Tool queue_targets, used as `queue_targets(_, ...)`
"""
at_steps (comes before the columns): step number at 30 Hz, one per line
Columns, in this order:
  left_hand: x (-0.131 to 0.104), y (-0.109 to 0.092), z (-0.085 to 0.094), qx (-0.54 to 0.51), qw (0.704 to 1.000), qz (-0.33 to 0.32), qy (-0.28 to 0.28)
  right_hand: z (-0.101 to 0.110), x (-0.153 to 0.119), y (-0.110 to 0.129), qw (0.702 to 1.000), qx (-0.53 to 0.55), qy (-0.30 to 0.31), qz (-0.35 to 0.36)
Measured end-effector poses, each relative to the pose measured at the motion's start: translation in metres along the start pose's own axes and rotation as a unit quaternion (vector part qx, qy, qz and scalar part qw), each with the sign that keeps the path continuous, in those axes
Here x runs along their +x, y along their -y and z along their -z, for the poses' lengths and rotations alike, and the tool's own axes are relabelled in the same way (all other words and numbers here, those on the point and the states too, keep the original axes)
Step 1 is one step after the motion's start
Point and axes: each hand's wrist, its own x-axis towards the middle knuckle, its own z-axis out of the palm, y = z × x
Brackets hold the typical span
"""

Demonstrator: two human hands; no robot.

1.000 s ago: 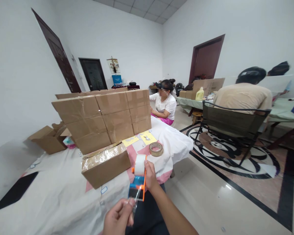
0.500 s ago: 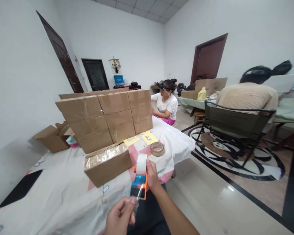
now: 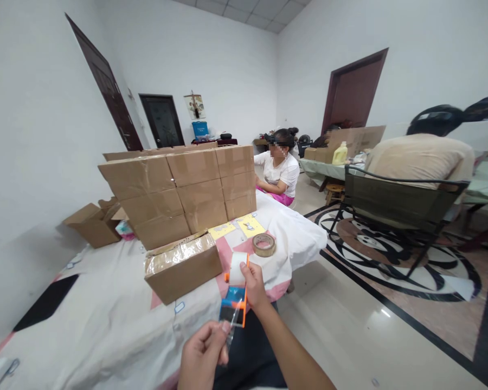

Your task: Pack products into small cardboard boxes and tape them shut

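My right hand (image 3: 255,281) grips an orange and blue tape dispenser (image 3: 233,297) by its side, thumb on the white roll of tape. Below it, my left hand (image 3: 205,346) pinches the loose end of the clear tape (image 3: 232,327), which stretches up to the dispenser's lower edge. Just left of the dispenser lies a closed cardboard box (image 3: 183,271) with shiny tape across its top. Beyond my right hand, a brown tape roll (image 3: 264,245) rests flat on the tablecloth.
Stacked cardboard boxes (image 3: 179,195) stand behind the single box. An open carton (image 3: 91,225) is at the left. A person in a white shirt (image 3: 280,170) sits beyond the stack; another sits in a dark chair (image 3: 406,197) at the right. The tablecloth (image 3: 117,319) drapes over the near edge.
The view has shifted slightly, so things sit a little farther right. My right thumb has moved onto the tape roll. Both hands keep their hold on the dispenser and the tape end.
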Motion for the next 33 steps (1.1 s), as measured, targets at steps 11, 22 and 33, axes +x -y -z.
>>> queue_targets(11, 0.002, 0.005, -0.002, 0.007, 1.000, 0.007, 0.003, 0.003, -0.005, -0.005, 0.987, 0.003, -0.149, -0.057)
queue_targets(22, 0.011, 0.018, -0.001, 0.034, 0.999, -0.003, 0.009, 0.010, -0.002, -0.014, 0.976, 0.029, -0.199, -0.088)
queue_targets(33, 0.029, 0.030, 0.004, 0.042, 0.998, -0.023, 0.044, 0.002, -0.001, -0.006, 0.975, 0.051, -0.203, -0.077)
